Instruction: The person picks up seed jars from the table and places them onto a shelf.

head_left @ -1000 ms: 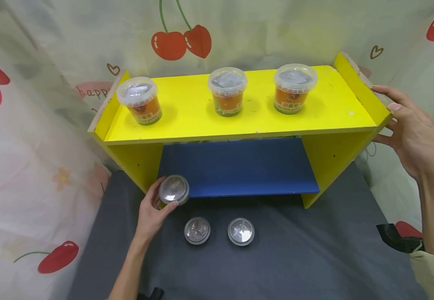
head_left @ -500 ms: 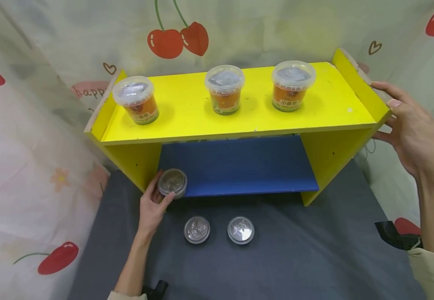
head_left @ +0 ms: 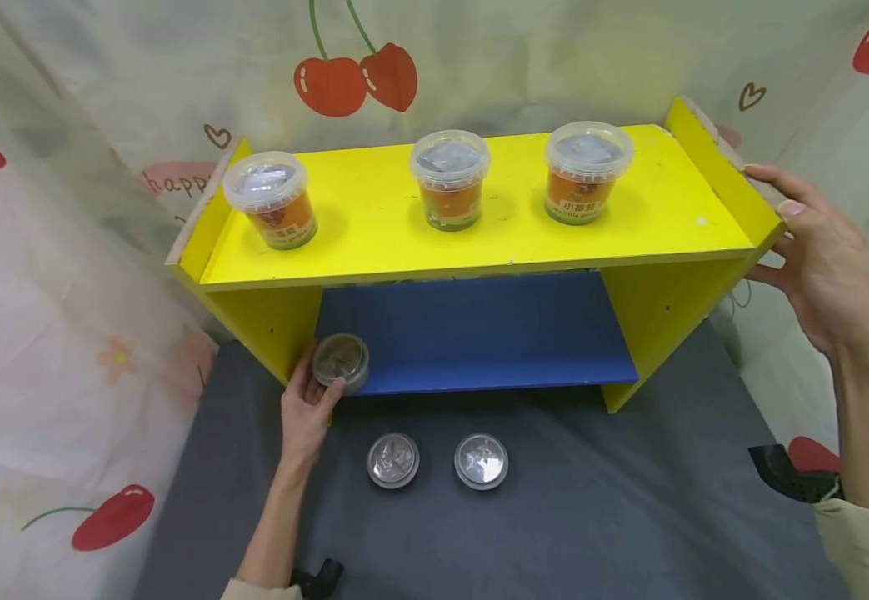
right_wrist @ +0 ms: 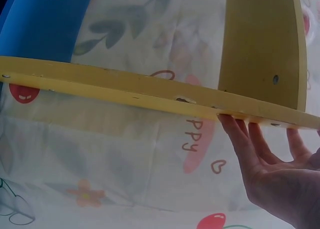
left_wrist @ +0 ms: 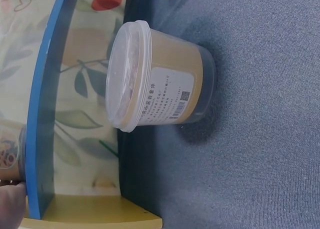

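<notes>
My left hand [head_left: 308, 408] grips a lidded plastic tub [head_left: 341, 360] at the left end of the blue lower shelf [head_left: 479, 333], thumb in front and fingers on its left side. In the left wrist view, that tub shows partly at the left edge, right at the blue board, beside the thumb [left_wrist: 11, 204]. My right hand [head_left: 839, 258] rests its spread fingertips against the outer side of the right yellow panel [head_left: 726, 179]. The right wrist view shows those fingers [right_wrist: 242, 141] fairly straight against the panel.
Three lidded tubs with orange labels stand on the yellow top board [head_left: 374, 200]: left [head_left: 284, 218], middle [head_left: 452, 200] and right [head_left: 582, 196]. Two more tubs, one left [head_left: 392, 460] and one right [head_left: 481, 461], stand on the grey cloth [head_left: 591, 500] before the shelf. A cherry-print curtain [head_left: 539, 58] hangs behind.
My left hand has moved the tub slightly back and left, from in front of the blue shelf to its left end. My right hand stays at the side panel.
</notes>
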`<state>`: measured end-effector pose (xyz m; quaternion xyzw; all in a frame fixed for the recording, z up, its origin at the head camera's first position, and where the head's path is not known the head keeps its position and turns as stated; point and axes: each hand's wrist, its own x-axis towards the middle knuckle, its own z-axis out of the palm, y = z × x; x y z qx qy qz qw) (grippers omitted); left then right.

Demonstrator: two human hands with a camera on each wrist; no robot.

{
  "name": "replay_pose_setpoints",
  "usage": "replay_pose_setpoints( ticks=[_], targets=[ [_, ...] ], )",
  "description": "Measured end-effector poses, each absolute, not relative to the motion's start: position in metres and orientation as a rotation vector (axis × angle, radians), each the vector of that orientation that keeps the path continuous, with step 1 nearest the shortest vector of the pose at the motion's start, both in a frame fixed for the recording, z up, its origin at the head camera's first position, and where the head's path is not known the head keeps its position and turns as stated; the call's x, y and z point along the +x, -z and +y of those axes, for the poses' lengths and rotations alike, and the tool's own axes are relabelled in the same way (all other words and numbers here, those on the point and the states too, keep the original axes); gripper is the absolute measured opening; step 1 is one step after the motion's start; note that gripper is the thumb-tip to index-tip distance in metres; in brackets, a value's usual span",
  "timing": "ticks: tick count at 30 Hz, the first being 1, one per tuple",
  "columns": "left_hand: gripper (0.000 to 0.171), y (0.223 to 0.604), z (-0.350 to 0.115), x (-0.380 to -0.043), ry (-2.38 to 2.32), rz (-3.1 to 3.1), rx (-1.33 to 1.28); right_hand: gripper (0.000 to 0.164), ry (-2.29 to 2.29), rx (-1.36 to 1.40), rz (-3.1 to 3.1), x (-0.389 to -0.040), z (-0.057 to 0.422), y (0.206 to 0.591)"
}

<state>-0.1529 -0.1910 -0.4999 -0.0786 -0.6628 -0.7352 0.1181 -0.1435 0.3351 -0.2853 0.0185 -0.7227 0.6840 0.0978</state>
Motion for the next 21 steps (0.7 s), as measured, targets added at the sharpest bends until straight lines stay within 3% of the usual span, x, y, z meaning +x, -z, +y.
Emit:
replay_pose_setpoints(
  ticks=[21],
  targets=[
    [0.075,0.5,-0.186,-0.139,2.097,-1.934,-0.262,0.044,-1.989,0.076,-2.134,-0.143,0.332,0.286]
  ],
)
